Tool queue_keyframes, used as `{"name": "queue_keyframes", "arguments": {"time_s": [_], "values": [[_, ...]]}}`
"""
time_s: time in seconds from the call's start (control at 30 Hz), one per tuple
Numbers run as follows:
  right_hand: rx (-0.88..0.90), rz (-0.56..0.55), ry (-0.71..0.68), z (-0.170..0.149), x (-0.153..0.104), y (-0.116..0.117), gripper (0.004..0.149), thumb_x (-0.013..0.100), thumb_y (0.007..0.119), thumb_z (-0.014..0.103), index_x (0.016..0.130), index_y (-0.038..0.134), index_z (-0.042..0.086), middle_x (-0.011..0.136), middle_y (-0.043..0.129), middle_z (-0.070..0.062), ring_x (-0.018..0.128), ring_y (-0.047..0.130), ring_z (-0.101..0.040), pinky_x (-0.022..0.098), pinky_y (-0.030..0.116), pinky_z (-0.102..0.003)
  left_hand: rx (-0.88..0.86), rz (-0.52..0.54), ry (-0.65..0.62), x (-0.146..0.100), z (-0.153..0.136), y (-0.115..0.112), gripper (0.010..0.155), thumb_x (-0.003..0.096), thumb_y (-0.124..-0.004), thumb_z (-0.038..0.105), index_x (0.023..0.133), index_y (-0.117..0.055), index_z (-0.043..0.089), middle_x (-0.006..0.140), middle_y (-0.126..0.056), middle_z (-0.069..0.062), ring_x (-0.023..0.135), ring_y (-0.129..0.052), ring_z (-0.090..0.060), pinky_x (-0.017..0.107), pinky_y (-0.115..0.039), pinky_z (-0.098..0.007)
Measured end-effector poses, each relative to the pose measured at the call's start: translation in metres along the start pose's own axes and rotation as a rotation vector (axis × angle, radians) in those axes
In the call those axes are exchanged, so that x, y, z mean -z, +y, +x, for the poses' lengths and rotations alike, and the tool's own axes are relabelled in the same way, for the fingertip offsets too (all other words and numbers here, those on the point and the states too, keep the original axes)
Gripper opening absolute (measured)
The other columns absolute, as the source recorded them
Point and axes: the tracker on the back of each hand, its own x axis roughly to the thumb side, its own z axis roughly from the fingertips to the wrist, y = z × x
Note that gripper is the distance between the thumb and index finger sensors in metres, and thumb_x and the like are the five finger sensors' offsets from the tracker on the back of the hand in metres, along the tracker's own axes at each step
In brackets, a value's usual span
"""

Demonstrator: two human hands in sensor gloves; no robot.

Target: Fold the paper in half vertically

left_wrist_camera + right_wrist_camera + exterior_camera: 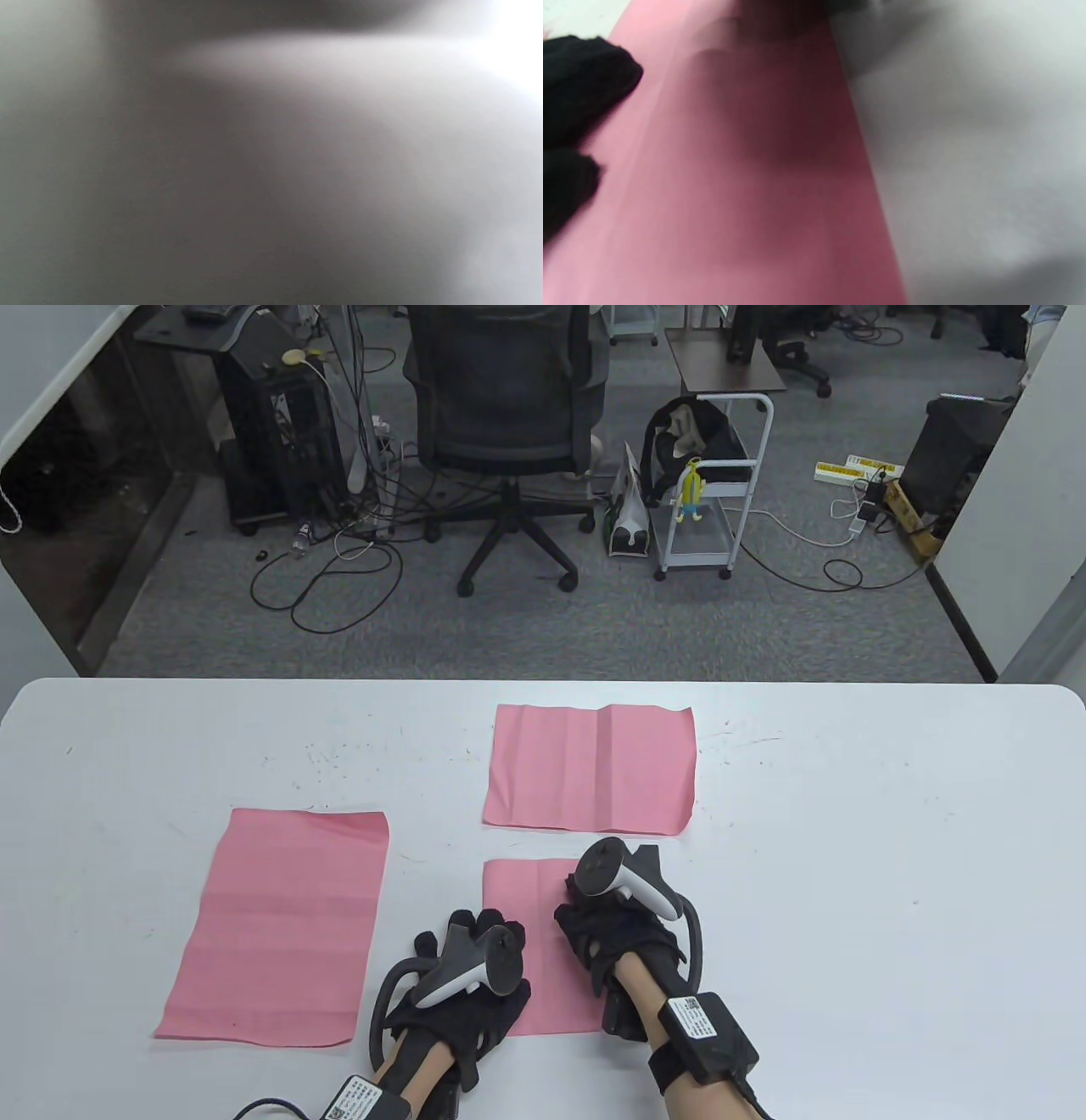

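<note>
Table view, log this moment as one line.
left hand resting on middle paper | right hand on same paper | fold state unclear | two other papers untouched

Three plain pink paper sheets (594, 768) (280, 925) (530, 899) lie on a white speckled table (848, 857). Black fabric gloves (624, 937) carry white-and-grey trackers (624, 882).

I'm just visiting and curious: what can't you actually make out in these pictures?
- Middle pink paper: table view, both hands cover much of it; whether it is already folded is unclear.
- Left hand: tracker hides its fingers.
- Right hand: fingers hidden under its tracker.
- Left wrist view: only grey blur.
- Right wrist view: close and blurred; fingertips cut off at the left edge.
</note>
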Motion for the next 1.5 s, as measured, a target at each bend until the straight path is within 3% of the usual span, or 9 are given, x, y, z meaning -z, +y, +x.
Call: {"name": "queue_keyframes", "arguments": {"time_s": [0.6, 0.73, 0.9, 1.07, 1.5], "values": [[-0.017, 0.015, -0.01, -0.002, 0.002, 0.0, 0.063, 0.051, 0.061, 0.051, 0.106, 0.037, 0.035, 0.116, 0.025, 0.008, 0.108, 0.023, -0.021, 0.079, 0.027, -0.052, 0.002, -0.003, 0.0, 0.0, 0.0, 0.0, 0.076, 0.0515, -0.033, 0.066, 0.111, 0.006, 0.04, 0.119, 0.014, 0.009, 0.112, 0.011, -0.03, 0.08, -0.006, -0.065], [0.059, -0.048, -0.096, -0.004, -0.013, -0.006, 0.062, 0.051, 0.061, 0.05, 0.107, 0.042, 0.03, 0.117, 0.035, -0.001, 0.108, 0.034, -0.029, 0.078, 0.037, -0.055, 0.001, -0.003, 0.0, 0.0, 0.0, 0.0, 0.076, 0.0515, -0.033, 0.066, 0.111, 0.006, 0.04, 0.119, 0.014, 0.009, 0.112, 0.011, -0.029, 0.08, -0.006, -0.065], [-0.076, -0.076, -0.141, 0.002, -0.037, -0.004, 0.06, 0.051, 0.062, 0.05, 0.105, 0.053, 0.026, 0.114, 0.049, -0.004, 0.105, 0.049, -0.033, 0.076, 0.047, -0.054, 0.001, -0.004, 0.0, 0.001, 0.0, 0.0, 0.076, 0.0516, -0.033, 0.066, 0.11, 0.006, 0.04, 0.119, 0.014, 0.009, 0.112, 0.011, -0.029, 0.08, -0.005, -0.065], [-0.17, -0.072, -0.156, 0.005, -0.049, 0.013, 0.058, 0.05, 0.063, 0.05, 0.102, 0.063, 0.023, 0.109, 0.064, -0.006, 0.099, 0.065, -0.034, 0.073, 0.058, -0.054, 0.001, -0.004, 0.0, 0.001, 0.0, 0.0, 0.076, 0.0515, -0.033, 0.066, 0.111, 0.007, 0.04, 0.119, 0.014, 0.009, 0.112, 0.011, -0.029, 0.08, -0.005, -0.065], [-0.202, -0.072, -0.153, 0.002, -0.051, 0.02, 0.054, 0.05, 0.064, 0.05, 0.097, 0.069, 0.023, 0.105, 0.068, -0.004, 0.096, 0.066, -0.029, 0.072, 0.06, -0.051, 0.002, -0.003, 0.001, 0.0, 0.0, 0.0, 0.076, 0.0515, -0.033, 0.066, 0.111, 0.006, 0.04, 0.119, 0.014, 0.009, 0.112, 0.011, -0.029, 0.08, -0.006, -0.065]]}}
